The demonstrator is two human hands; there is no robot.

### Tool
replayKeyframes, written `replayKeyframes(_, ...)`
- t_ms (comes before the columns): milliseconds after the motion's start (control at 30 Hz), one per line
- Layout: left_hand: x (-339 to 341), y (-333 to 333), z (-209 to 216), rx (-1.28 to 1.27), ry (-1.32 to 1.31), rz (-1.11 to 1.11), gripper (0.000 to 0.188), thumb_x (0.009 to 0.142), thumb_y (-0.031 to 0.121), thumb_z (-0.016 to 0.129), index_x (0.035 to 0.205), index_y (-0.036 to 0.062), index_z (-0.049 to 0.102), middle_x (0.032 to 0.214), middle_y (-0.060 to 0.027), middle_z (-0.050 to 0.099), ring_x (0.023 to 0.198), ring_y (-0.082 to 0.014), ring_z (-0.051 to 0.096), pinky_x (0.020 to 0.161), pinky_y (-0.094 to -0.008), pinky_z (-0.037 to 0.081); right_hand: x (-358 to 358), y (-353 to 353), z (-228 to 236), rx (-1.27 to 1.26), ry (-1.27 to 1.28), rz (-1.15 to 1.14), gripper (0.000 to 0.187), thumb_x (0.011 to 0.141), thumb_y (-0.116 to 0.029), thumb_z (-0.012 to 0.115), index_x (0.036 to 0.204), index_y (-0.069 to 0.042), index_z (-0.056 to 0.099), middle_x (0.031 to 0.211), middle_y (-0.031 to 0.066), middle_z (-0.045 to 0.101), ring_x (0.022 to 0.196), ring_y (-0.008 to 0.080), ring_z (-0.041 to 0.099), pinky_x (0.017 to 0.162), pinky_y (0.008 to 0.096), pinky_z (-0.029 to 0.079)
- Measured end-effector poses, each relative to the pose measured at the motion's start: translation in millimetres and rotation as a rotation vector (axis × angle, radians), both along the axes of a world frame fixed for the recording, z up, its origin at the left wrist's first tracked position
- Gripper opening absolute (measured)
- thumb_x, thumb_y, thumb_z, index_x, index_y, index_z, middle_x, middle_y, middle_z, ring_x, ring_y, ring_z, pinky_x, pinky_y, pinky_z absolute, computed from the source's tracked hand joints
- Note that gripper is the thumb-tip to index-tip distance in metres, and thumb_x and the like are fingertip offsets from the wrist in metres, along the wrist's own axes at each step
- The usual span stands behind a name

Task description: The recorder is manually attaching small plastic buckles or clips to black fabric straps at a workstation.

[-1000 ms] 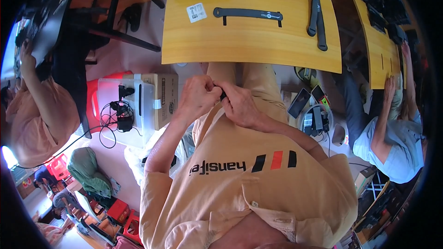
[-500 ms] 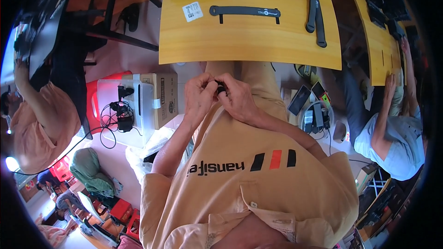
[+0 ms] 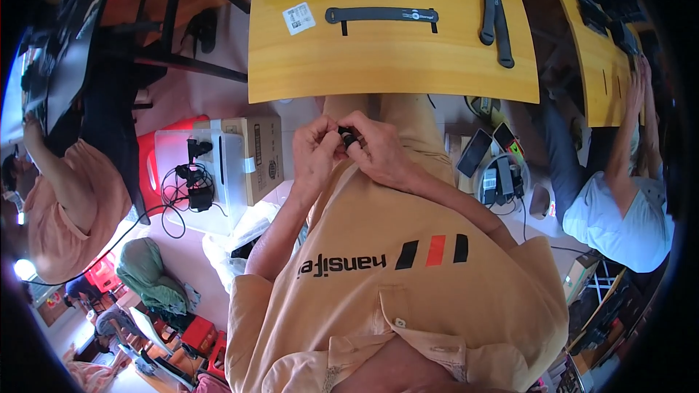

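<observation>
Near the table [image 3: 393,73], hands [image 3: 378,151] together, pinched on a small black piece [image 3: 346,132]; beyond, printed white label [image 3: 298,19] and lettered strap [image 3: 381,15]

Bright centre, black fisheye rim, glare lower left

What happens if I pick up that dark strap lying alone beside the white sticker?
The dark strap may bend or sag, since it looks long, narrow and thin. It's probably light, with so little material showing. It seems unlikely to roll, as it lies flat on the yellow table.
</observation>
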State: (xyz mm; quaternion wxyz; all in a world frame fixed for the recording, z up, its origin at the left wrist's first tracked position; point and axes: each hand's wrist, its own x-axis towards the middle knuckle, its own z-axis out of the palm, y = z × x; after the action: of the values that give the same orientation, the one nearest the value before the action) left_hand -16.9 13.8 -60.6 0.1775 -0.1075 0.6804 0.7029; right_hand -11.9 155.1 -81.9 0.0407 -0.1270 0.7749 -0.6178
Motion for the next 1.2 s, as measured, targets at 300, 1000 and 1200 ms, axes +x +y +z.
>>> replayKeyframes(300,9,13,-8,-0.100,0.147,0.079,0.010,0.079,0.000,0.047,0.070,-0.0022,0.049,0.066,-0.0008,0.051,0.060,-0.0051,0.049,0.052,-0.0216,0.048,2,-2,0,0.085,0.049,-0.076,0.021,0.073,-0.003,0.053,0.094,-0.001,0.051,0.079,0.0185,0.059,0.071,0.0366,0.059,0.063,0.0432,0.047)
replayKeyframes(1000,17,10,-22,-0.239,0.185,0.018,0.007,0.076,0.002,0.050,0.072,-0.0044,0.050,0.060,-0.0035,0.046,0.056,-0.0061,0.041,0.049,-0.0221,0.037,6,7,-1,0.190,0.081,0.040,0.021,0.073,-0.003,0.055,0.092,-0.003,0.046,0.073,0.0178,0.057,0.066,0.0355,0.058,0.057,0.0399,0.046)
replayKeyframes(1200,14,15,-12,-0.276,0.180,0.031,0.012,0.078,0.005,0.050,0.073,-0.0050,0.051,0.061,-0.0044,0.049,0.060,-0.0079,0.050,0.054,-0.0240,0.045,8,1,-8,0.087,0.054,-0.122,0.018,0.074,-0.005,0.054,0.092,-0.004,0.053,0.074,0.0177,0.059,0.068,0.0362,0.060,0.061,0.0421,0.048)
